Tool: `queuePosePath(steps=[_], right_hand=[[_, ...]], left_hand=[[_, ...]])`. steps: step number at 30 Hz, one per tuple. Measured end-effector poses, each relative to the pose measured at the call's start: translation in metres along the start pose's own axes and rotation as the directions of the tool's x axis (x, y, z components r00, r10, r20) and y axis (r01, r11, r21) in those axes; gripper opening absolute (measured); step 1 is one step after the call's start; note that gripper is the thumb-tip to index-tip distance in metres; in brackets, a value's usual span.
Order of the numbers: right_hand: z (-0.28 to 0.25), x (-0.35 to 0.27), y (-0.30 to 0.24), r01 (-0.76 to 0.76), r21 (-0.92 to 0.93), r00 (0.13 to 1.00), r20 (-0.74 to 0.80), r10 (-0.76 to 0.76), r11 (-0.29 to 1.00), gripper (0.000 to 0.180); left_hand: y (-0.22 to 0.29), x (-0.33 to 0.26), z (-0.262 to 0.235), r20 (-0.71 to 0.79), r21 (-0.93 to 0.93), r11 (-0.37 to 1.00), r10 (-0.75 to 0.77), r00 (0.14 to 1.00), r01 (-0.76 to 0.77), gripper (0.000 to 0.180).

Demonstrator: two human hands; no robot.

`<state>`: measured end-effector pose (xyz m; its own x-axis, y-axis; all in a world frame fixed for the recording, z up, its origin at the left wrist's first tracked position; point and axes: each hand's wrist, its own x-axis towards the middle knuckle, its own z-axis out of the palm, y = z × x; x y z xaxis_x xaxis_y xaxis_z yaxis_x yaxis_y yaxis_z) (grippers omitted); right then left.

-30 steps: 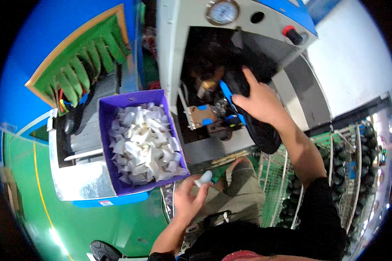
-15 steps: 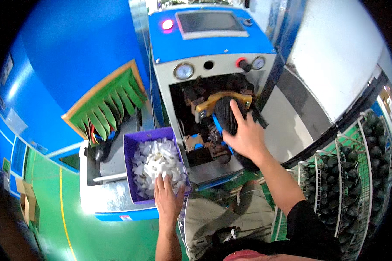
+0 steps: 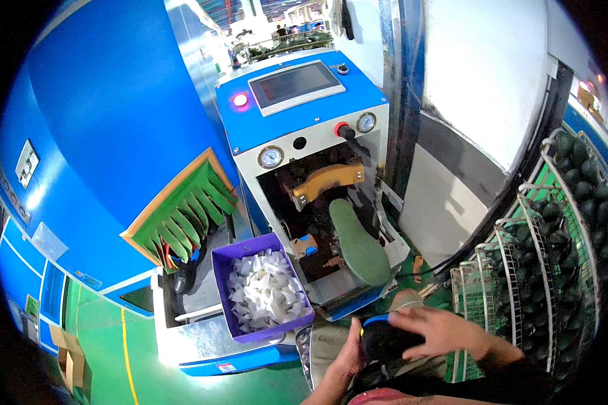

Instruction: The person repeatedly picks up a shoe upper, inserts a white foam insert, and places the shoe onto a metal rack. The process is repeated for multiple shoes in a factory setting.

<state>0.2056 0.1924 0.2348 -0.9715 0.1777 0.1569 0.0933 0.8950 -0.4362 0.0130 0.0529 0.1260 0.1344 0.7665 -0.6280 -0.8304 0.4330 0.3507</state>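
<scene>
Close to my body at the lower centre, a black shoe [image 3: 384, 342] with a blue edge is between my hands. My left hand [image 3: 348, 352] grips its left side, thumb up beside a small yellow spot. From the right, my right hand [image 3: 446, 331] lies over it with fingers curled round the top. Much of the shoe is hidden under the fingers. Beyond it, a green sole-shaped pad [image 3: 359, 243] stands tilted in the mouth of a blue and white machine [image 3: 304, 125]. Above the pad is a curved yellow clamp [image 3: 330, 182].
A purple box [image 3: 228, 307] of white plastic pieces [image 3: 267, 287] sits on a metal ledge to the left. Behind it is a green strip curtain [image 3: 182, 223] in a wooden frame. Wire racks [image 3: 513, 290] full of dark rounded items stand at the right. A cardboard box [image 3: 71, 358] is at lower left.
The black shoe has come out of the machine toward my body, baring the green pad. My left hand has left the white pieces and joined my right on the shoe. The view has shifted.
</scene>
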Motion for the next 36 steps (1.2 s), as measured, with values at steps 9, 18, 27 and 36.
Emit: queuePosePath(steps=[9, 18, 27, 36], right_hand=[[0.037, 0.171, 0.092, 0.12, 0.927, 0.855, 0.086, 0.512, -0.356, 0.061], [0.056, -0.122, 0.057, 0.341, 0.94, 0.613, -0.209, 0.762, -0.017, 0.081], [0.097, -0.389, -0.144, 0.825, 0.469, -0.18, -0.314, 0.932, 0.317, 0.062], [0.031, -0.46, -0.131, 0.907, 0.014, -0.339, -0.572, 0.747, 0.422, 0.053]], left_hand=[[-0.034, 0.018, -0.034, 0.182, 0.836, 0.383, 0.481, 0.858, -0.392, 0.056], [-0.101, 0.034, -0.027, 0.556, 0.802, -0.008, 0.377, 0.741, -0.597, 0.039], [-0.092, 0.058, 0.004, 0.61, 0.758, -0.361, 0.099, 0.786, -0.543, 0.046], [-0.121, 0.067, 0.05, 0.611, 0.72, -0.503, 0.131, 0.781, -0.479, 0.042]])
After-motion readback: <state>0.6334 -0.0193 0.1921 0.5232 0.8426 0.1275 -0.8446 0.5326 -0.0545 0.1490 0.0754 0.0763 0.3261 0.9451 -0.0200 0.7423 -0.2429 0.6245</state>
